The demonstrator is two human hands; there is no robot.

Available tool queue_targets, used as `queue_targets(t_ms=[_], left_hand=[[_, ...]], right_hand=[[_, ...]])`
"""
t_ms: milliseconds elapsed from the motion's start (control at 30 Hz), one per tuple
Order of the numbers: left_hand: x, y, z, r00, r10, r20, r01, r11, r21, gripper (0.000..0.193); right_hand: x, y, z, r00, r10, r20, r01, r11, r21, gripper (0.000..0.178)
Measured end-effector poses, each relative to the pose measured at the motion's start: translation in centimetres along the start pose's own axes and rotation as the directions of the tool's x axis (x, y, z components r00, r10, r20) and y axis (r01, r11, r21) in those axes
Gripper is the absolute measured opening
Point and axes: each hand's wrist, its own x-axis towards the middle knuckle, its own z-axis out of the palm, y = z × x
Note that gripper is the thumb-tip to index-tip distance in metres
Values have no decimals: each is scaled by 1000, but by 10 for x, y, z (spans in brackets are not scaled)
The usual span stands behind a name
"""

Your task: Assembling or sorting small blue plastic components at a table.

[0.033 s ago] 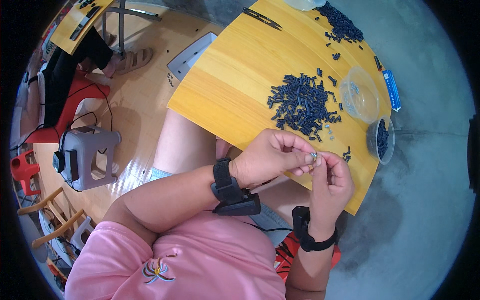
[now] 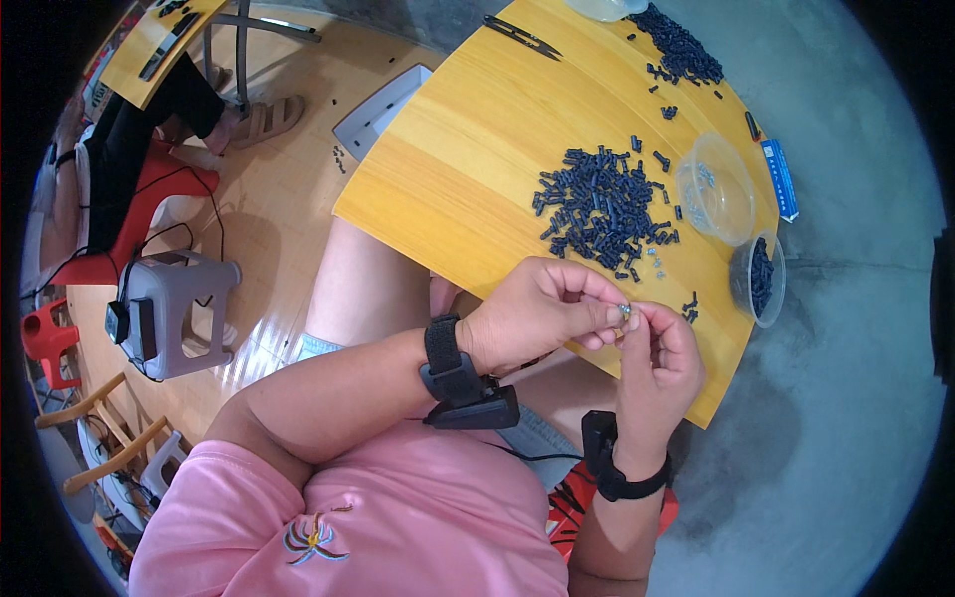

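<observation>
My left hand (image 2: 542, 310) and my right hand (image 2: 662, 358) meet over the near edge of the yellow wooden table (image 2: 448, 149). Between their fingertips is a small shiny silvery piece (image 2: 625, 309), pinched from both sides; its exact kind is too small to make out. Just beyond my hands lies a heap of short dark blue-black plastic pieces (image 2: 602, 204). A few tiny pale, shiny bits (image 2: 655, 261) rest at the heap's near right side. Close to my right hand are several loose dark pieces (image 2: 690, 306).
Right of the heap stand a clear round tub (image 2: 746, 204) with small pale bits and a smaller tub (image 2: 779, 298) of dark pieces. Farther off are black thread snips (image 2: 522, 38), another dark heap (image 2: 681, 50) and a blue box (image 2: 781, 179). A grey stool (image 2: 179, 308) and a seated person are left.
</observation>
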Motion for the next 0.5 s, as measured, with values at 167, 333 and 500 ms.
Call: queue_targets(t_ms=[167, 333, 500], left_hand=[[-1, 1, 2, 999, -10, -31, 11, 1000, 27, 17], [-2, -2, 2, 999, 37, -22, -35, 995, 92, 17], [-3, -4, 2, 994, 109, -20, -104, 981, 165, 16]], right_hand=[[-1, 1, 1, 1000, 18, -22, -18, 1000, -9, 5], [-3, -1, 0, 992, 125, -3, -126, 992, -10, 6], [-3, -5, -4, 959, 280, 52, -284, 950, 130, 6]])
